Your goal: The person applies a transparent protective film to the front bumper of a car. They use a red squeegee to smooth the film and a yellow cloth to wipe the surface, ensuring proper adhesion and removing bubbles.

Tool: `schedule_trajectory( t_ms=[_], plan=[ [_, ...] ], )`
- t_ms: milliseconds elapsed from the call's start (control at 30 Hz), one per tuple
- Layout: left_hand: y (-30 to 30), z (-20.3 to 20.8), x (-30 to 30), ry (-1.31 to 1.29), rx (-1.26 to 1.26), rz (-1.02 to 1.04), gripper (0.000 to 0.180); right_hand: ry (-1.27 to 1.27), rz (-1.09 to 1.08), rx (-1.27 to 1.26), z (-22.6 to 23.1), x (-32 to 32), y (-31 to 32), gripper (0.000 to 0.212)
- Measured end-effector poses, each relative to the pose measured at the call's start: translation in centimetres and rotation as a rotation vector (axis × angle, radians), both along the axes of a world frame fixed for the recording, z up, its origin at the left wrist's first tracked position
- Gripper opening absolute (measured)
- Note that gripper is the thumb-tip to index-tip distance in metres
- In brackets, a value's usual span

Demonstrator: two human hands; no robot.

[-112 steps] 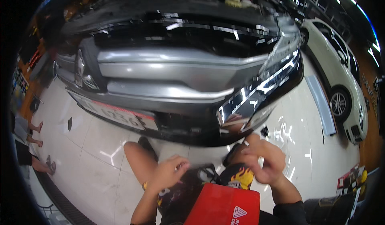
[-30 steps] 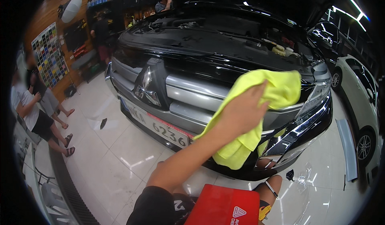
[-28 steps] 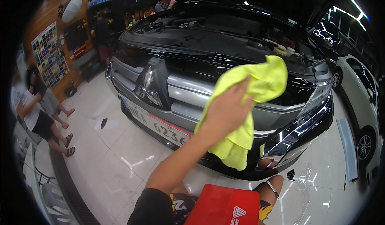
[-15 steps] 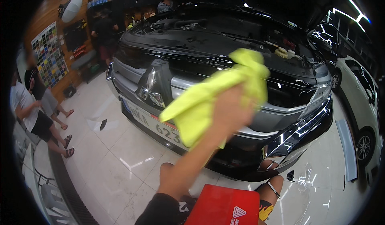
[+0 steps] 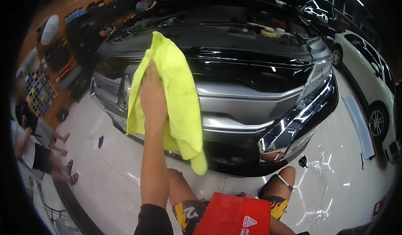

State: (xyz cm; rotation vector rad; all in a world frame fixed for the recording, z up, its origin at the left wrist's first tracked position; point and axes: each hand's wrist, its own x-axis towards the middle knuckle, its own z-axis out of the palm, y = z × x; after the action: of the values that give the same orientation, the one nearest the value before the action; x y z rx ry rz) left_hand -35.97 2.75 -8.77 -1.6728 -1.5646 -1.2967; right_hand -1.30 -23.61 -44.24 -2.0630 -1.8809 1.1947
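Note:
My left hand is laid over a bright yellow-green microfibre cloth, back of the hand up and fingers pointing away from me. The cloth hangs spread against the front grille of a black car, covering most of its silver badge and the number plate. Part of my right hand shows just behind a red box-like case in front of my body; its fingers are hidden. Across my right knee lies a slim white-and-dark stick-like tool.
The car's bonnet is raised over the engine bay. A white car stands at right, with a long grey strip on the floor beside it. Clear film lies on the tiles. Other people are at left.
My left hand has carried the cloth leftward across the grille onto the badge, and the cloth now hangs more spread out. The view has shifted, so the car sits further left.

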Motion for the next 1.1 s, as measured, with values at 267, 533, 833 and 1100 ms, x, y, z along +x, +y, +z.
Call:
schedule_trajectory(
  t_ms=[267,533,833,1100],
  plan=[
    [-3.7,0.2,21.0,0.063,-0.064,-0.507,0.076,-0.002,0.01,0.034,-0.9,-0.1,-0.1,0.044],
    [-3.7,0.2,25.4,0.262,-0.055,-0.786,0.059,-0.023,0.013,0.087,-1.2,-0.2,-0.2,0.044],
    [-3.3,-0.1,5.7,-0.322,-0.13,-0.166,0.049,-0.043,-0.004,0.044,-1.4,-0.2,0.0,0.044],
    [-3.0,0.4,11.7,-0.046,-0.044,-0.228,0.055,-0.039,0.024,-0.032,0.4,-0.1,0.7,0.045]
  ],
)
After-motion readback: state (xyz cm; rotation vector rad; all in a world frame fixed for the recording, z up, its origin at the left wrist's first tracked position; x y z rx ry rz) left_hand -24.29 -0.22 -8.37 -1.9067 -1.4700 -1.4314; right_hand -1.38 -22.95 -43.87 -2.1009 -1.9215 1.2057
